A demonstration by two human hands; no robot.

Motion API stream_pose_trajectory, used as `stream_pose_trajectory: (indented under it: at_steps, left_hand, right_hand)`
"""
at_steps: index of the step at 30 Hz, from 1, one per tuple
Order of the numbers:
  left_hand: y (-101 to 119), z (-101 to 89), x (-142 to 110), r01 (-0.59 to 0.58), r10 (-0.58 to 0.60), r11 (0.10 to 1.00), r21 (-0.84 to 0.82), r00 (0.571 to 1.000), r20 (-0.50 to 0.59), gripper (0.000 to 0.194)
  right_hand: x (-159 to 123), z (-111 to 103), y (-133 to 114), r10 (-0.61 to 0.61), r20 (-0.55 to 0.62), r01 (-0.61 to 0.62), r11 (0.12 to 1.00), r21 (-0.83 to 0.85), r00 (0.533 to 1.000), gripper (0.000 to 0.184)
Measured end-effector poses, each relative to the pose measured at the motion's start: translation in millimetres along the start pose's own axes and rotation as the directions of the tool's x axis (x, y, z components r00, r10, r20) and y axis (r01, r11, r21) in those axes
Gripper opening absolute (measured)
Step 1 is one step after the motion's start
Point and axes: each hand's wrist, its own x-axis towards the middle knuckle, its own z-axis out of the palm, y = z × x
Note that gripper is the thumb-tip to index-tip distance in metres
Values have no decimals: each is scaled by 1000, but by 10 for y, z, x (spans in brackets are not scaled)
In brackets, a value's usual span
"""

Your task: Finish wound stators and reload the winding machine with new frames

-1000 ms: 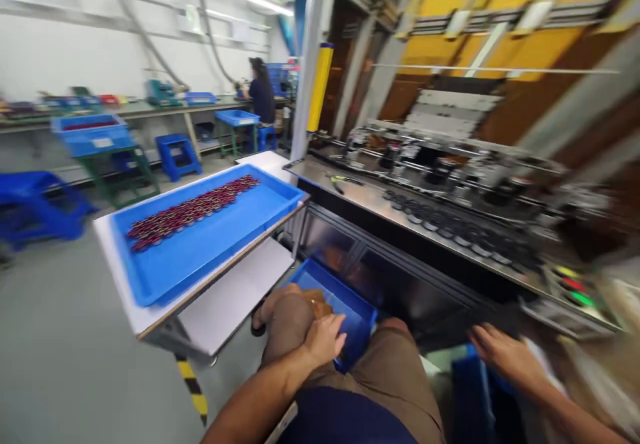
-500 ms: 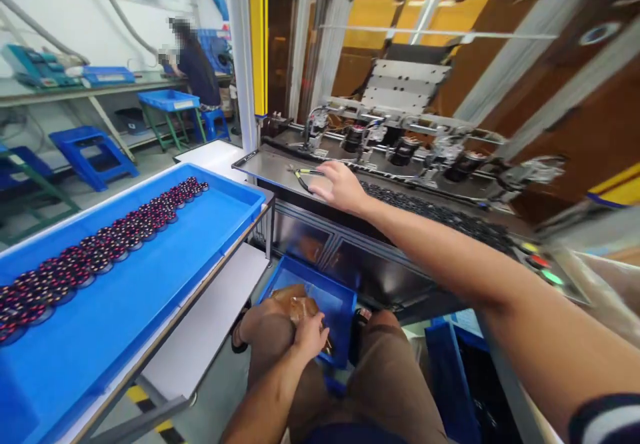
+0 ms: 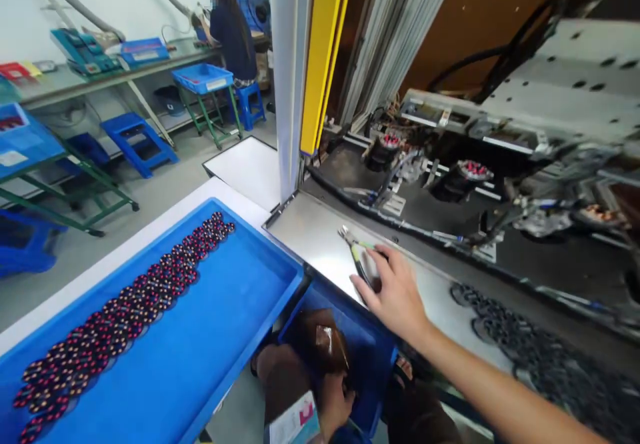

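My right hand [image 3: 397, 291] is at a pair of cutting pliers [image 3: 357, 251] on the bare metal tray [image 3: 310, 224]. Its thumb and fingers close around the yellow-green and black handles. The pliers' jaws are spread and point away from me, to the left. Low between my knees, my left hand [image 3: 336, 401] has curled fingers at the lower edge of a brown plastic bag [image 3: 330, 344]. Shadow hides what those fingers hold. The bag lies in a dark blue bin [image 3: 367, 364]. A white, pink and teal printed item [image 3: 295, 421] is beside my left wrist.
At left, a long blue tray [image 3: 235, 297] bears rows of black round parts with red and copper dots [image 3: 125, 311]. Black rings [image 3: 540, 337] are heaped at right. Machine fixtures [image 3: 463, 177] stand behind, beside a yellow post [image 3: 325, 57]. A person [image 3: 233, 31] sits at a far bench.
My view has turned left and come nearer the tray. My right hand has moved onto the pliers' handles. My left hand stays low by the brown bag.
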Motion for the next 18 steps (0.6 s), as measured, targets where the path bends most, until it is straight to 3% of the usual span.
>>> stream_pose_trajectory:
  at_steps: [7, 10, 13, 18]
  left_hand:
    - [444, -981, -643, -53, 48, 999, -13, 972, -231, 35]
    - [554, -1336, -842, -96, 93, 995, 10, 917, -389, 33]
    - [681, -1545, -947, -150, 149, 988, 42, 835, -529, 26]
    - [950, -1604, -1003, -293, 319, 944, 151, 690, -649, 29]
  right_hand:
    - [137, -154, -131, -1, 60, 8, 994, -112, 998, 49]
    - [217, -308, -124, 52, 192, -69, 994, 82, 980, 41]
    - [345, -478, -58, 85, 375, -225, 911, 345, 923, 36]
    - [511, -716, -1, 113, 541, -427, 753, 501, 833, 31]
